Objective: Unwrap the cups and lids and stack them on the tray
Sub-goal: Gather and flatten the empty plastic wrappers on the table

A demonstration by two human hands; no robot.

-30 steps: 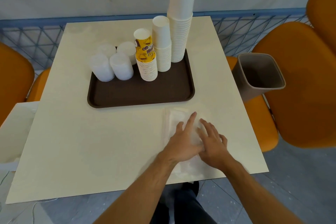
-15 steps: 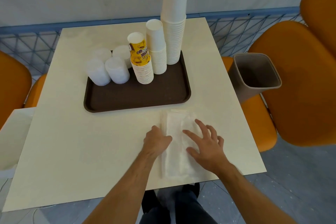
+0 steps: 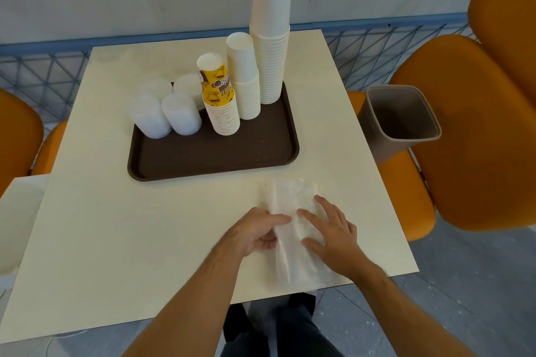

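Observation:
A brown tray [image 3: 220,156] on the cream table [image 3: 116,226] carries three stacks of upturned paper cups: a tall white stack [image 3: 271,38], a shorter white stack [image 3: 245,78] and a yellow printed stack [image 3: 220,98]. Several stacks of translucent lids [image 3: 165,110] stand at the tray's left. An empty clear plastic wrapper [image 3: 293,229] lies flat near the table's front edge. My left hand [image 3: 255,230] pinches the wrapper's left edge with curled fingers. My right hand [image 3: 330,232] presses flat on the wrapper with spread fingers.
A grey-brown bin [image 3: 400,122] stands open just off the table's right edge, on an orange seat [image 3: 406,200]. Orange chairs [image 3: 475,130] flank the table on both sides. A blue mesh railing [image 3: 43,66] runs behind. A second pale table corner [image 3: 17,211] sits at the left.
My left hand slid off the top of the wrapper to its left edge and curled round it. My right hand stayed flat on the wrapper, fingers spreading. The view shifted slightly.

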